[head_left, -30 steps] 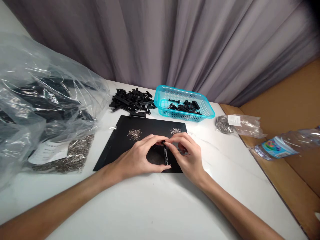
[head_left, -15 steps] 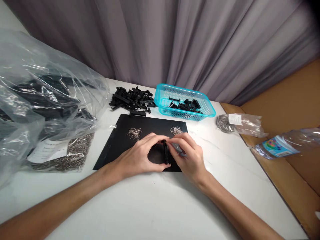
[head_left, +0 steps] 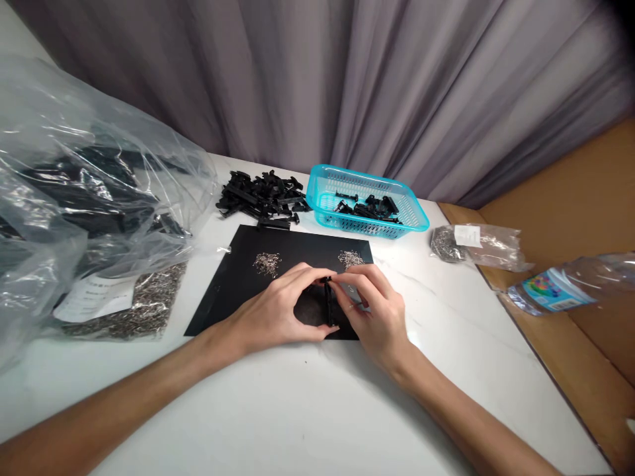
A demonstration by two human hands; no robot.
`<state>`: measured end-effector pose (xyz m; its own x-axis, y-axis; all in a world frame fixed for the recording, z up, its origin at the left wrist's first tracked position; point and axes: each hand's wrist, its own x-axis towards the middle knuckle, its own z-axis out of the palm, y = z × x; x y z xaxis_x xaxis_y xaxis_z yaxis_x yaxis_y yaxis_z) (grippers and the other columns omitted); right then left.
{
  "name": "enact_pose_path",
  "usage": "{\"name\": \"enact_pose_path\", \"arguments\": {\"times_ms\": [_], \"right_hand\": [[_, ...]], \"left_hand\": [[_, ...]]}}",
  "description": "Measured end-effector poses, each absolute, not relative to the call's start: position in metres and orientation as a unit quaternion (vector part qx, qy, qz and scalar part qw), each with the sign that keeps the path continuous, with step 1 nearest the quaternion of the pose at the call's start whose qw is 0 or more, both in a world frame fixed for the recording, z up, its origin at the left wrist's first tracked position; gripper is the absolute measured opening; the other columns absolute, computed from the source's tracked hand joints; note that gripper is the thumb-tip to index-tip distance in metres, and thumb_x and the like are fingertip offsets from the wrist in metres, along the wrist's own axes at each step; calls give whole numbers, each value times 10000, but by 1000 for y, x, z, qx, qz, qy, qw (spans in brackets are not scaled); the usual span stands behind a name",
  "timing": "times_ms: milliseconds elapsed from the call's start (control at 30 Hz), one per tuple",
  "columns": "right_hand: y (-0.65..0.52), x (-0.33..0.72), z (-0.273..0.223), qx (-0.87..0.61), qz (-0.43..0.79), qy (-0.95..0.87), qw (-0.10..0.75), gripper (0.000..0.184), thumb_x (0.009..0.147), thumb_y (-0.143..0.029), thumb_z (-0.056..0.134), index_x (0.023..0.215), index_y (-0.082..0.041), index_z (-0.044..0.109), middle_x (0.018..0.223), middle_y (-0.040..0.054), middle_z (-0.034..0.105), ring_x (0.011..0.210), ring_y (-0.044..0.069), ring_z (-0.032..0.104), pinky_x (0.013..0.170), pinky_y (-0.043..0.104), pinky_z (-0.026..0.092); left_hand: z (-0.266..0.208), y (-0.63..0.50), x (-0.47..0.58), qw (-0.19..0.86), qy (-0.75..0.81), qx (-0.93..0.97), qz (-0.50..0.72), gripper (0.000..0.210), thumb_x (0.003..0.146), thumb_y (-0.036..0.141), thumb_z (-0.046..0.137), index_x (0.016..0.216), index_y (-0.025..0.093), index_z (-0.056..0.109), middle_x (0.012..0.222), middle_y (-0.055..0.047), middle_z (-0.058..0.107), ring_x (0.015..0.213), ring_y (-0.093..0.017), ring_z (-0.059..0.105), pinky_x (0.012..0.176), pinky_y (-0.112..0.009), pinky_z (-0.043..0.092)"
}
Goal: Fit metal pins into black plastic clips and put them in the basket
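Observation:
Over a black mat (head_left: 218,291) I hold a narrow black plastic part (head_left: 329,305), its long side running away from me. My left hand (head_left: 278,307) grips it by both ends, thumb at the near end and fingers at the far one. The thumb and forefinger of my right hand (head_left: 374,307) pinch at its far end; whether a small piece sits between those fingertips is hidden. Beyond my hands on the mat lie two heaps of small metal pieces, a left heap (head_left: 267,264) and a right heap (head_left: 350,258).
A pile of black plastic parts (head_left: 262,196) lies behind the mat, beside a blue basket (head_left: 417,221) holding more. At left are a large clear bag (head_left: 163,152) and a bag of metal pieces (head_left: 159,297). A smaller bag (head_left: 449,244) and a plastic bottle (head_left: 555,289) lie right.

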<state>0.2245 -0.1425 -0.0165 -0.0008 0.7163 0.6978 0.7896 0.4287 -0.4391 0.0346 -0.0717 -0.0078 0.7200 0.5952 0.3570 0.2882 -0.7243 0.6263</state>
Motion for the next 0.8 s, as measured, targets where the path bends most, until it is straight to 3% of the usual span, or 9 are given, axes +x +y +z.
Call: {"name": "enact_pose_path", "arguments": {"times_ms": [300, 533, 800], "right_hand": [[-141, 226, -23, -497, -94, -731, 458, 193, 1024, -138, 571, 1093, -242, 718, 972, 66, 738, 779, 163, 717, 675, 307, 604], [-138, 227, -21, -471, -78, -757, 446, 200, 1023, -116, 531, 1052, -207, 707, 979, 77, 734, 774, 154, 716, 587, 268, 566], [-131, 236, -13, -463, -34, -801, 378, 253, 1047, -163, 476, 911, -192, 686, 953, 71, 681, 714, 125, 662, 510, 230, 493]], "left_hand": [[-9, -70, 33, 272, 249, 884, 287, 672, 745, 327, 852, 1342, 238, 557, 1227, -70, 678, 1140, -251, 686, 1034, -407, 584], [-9, -70, 33, 271, 261, 885, 273, 670, 766, 335, 845, 1364, 231, 562, 1276, -68, 667, 1210, -261, 665, 1084, -422, 554], [-8, -71, 32, 268, 266, 889, 257, 647, 782, 317, 822, 1370, 235, 566, 1222, -58, 661, 1130, -243, 692, 985, -361, 591]]}}
